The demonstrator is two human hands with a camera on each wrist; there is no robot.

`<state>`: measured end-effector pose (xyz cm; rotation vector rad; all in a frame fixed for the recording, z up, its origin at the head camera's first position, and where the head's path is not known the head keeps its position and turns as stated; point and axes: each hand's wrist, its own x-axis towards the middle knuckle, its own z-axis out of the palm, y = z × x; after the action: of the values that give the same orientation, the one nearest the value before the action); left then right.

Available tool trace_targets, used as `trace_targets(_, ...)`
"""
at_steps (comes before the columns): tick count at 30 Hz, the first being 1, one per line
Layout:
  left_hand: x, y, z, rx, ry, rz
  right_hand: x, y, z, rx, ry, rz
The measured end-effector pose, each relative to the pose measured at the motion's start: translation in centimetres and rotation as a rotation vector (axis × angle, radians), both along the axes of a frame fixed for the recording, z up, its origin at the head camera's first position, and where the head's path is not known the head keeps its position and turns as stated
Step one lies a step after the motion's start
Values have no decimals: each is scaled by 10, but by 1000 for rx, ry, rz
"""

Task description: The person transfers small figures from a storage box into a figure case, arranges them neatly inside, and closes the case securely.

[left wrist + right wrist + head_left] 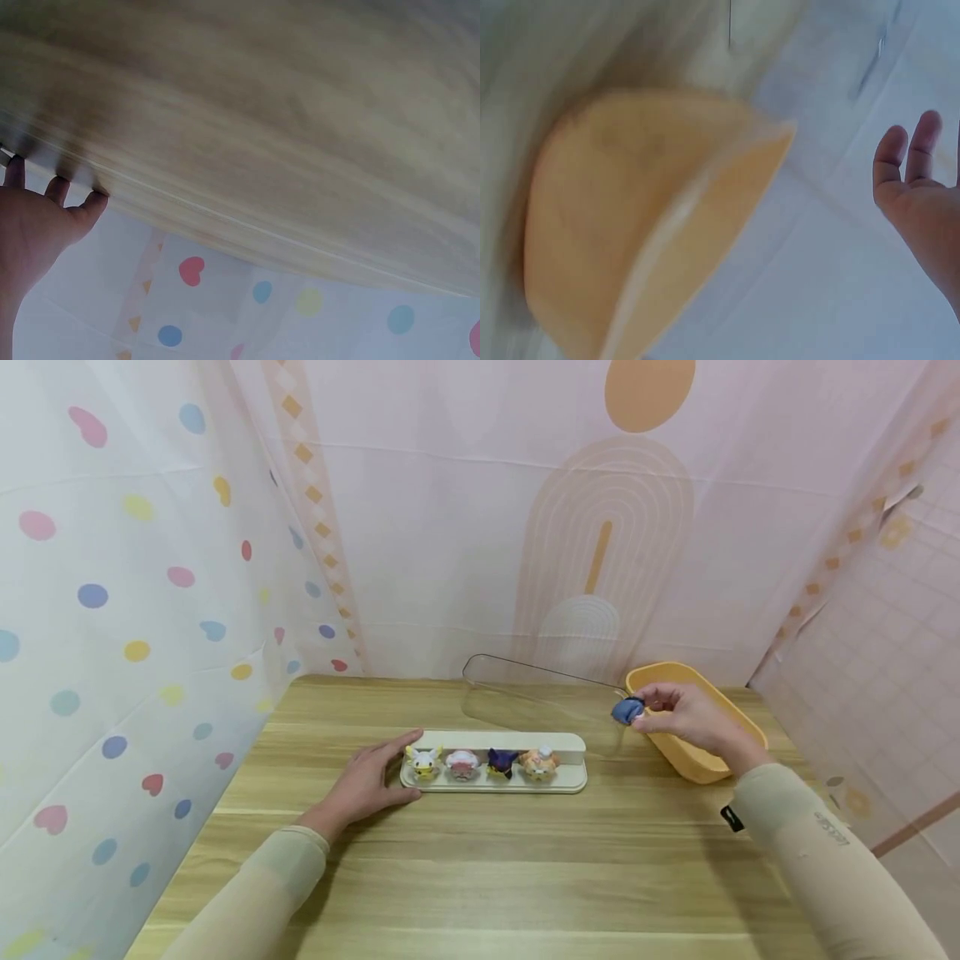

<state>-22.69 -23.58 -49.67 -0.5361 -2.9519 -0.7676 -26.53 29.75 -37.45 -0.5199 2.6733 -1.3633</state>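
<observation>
A cream display stand (pixel 487 787) with a raised back step lies on the wooden table. Standing along it are a white-and-yellow figurine (pixel 423 762), a pink-and-white figurine (pixel 462 765), a dark purple figurine (pixel 501 762) and an orange figurine (pixel 540 763). My left hand (pixel 371 781) holds the stand's left end, thumb at the front edge and index finger at the back. To the right, my right hand (pixel 686 718) pinches a small blue figurine (pixel 627 711) between thumb and fingers, in front of a yellow bin's rim. In the right wrist view that figurine is out of sight.
The yellow bin (pixel 731 710) stands at the table's right, under my right forearm. Behind the stand sits a clear plastic cover (pixel 525 693) with a thin dark edge, reaching nearly to the bin. Patterned curtains (pixel 420 543) hang behind the table and at both sides.
</observation>
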Motion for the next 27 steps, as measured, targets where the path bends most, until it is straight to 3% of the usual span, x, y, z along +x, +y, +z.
trace_targets(11, 1, 1, 2, 6, -7, -1, 21, -48, -54, 58, 140, 10)
trace_targets(20, 1, -1, 1, 4, 3, -5, 28, -76, -80, 132, 229, 4)
trace_targets(27, 0, -1, 0, 4, 1, -8, 38, -93, -89, 308, 199, -125)
